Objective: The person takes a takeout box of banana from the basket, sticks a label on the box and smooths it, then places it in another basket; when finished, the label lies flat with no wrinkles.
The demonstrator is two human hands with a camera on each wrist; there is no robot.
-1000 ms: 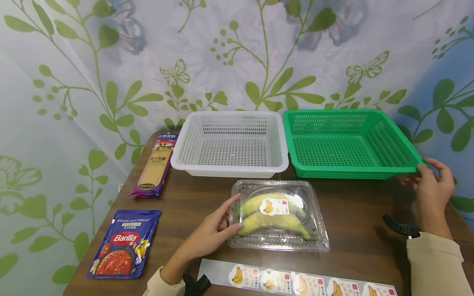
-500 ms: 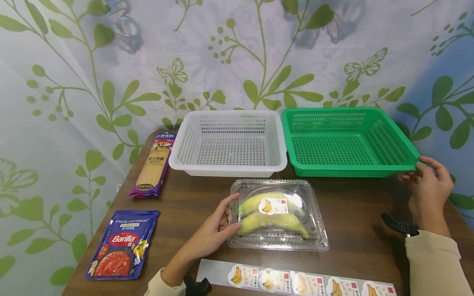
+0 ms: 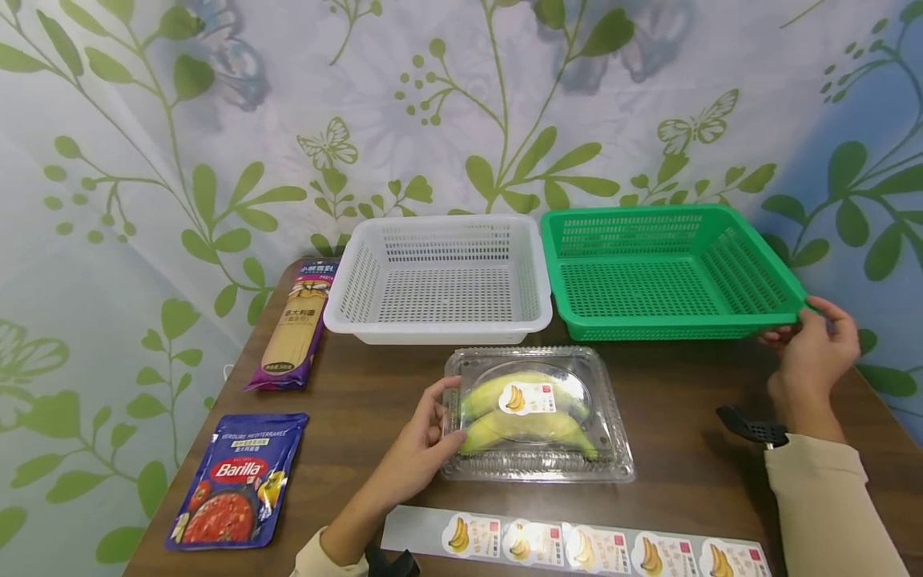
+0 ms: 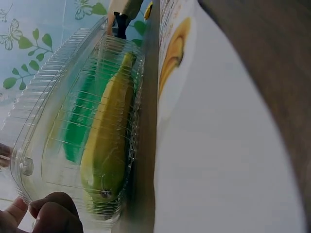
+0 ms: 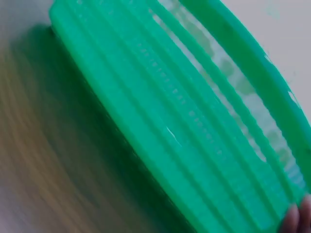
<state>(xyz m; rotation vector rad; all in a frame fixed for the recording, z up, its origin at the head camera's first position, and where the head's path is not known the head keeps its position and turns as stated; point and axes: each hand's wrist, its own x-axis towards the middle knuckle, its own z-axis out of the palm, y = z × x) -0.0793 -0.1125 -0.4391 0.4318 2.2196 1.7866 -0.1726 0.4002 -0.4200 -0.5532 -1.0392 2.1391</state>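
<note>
A clear plastic clamshell box [image 3: 613, 457] of bananas [image 3: 526, 437], with a banana sticker [image 3: 526, 398] on its lid, lies mid-table. My left hand [image 3: 411, 449] holds the box's left side, its thumb and index finger on the edge and the other fingers curled. In the left wrist view, fingertips [image 4: 56, 211] sit at the box's corner. Over on the right, my right hand [image 3: 818, 349] pinches the front right corner of the green plastic basket [image 3: 671, 327]. Only the ends of its fingers [image 5: 290, 221] show in the right wrist view.
A white plastic basket [image 3: 440, 328] stands left of the green one. Further left lie a pasta packet [image 3: 294, 328] and a Barilla sauce pouch [image 3: 238, 481]. A strip of banana stickers [image 3: 534, 543] lies in front of the box. Behind hangs a leaf-patterned cloth [image 3: 433, 104].
My right hand and forearm have shifted slightly left, with the fingers still at the green basket's corner. The left hand stays on the box. The head view has shifted a little.
</note>
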